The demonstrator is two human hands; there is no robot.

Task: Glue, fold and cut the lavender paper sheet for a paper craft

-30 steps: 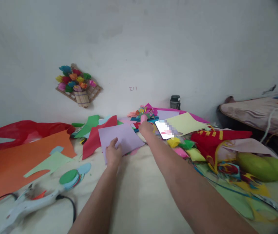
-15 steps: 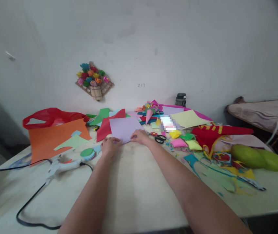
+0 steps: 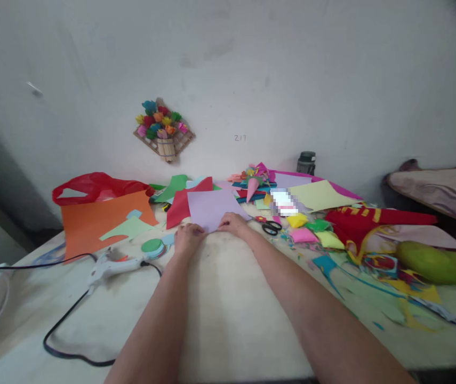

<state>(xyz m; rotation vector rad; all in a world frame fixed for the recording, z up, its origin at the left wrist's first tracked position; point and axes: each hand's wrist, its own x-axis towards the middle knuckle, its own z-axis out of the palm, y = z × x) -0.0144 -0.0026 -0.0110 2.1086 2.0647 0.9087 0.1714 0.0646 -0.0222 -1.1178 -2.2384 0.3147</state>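
Observation:
A lilac sheet of paper lies in front of me, its far side over a red sheet. My left hand is closed at the near left corner of the lilac sheet, fingers pinched on its edge. Further right along that same edge, my right hand also pinches the paper with curled fingers. Black-handled scissors lie just right of my right hand. Green and blue paper circles rest in a small stack left of my left hand.
A white glue gun with a black cord lies at left, near an orange sheet and a red plastic bag. Small stuffed pouches, paper scraps, a red cloth piece and green fruit crowd the right.
The camera view has turned slightly left, so everything appears shifted to the right. Both hands stay at the lilac sheet's near edge, the left fingers a little more drawn in.

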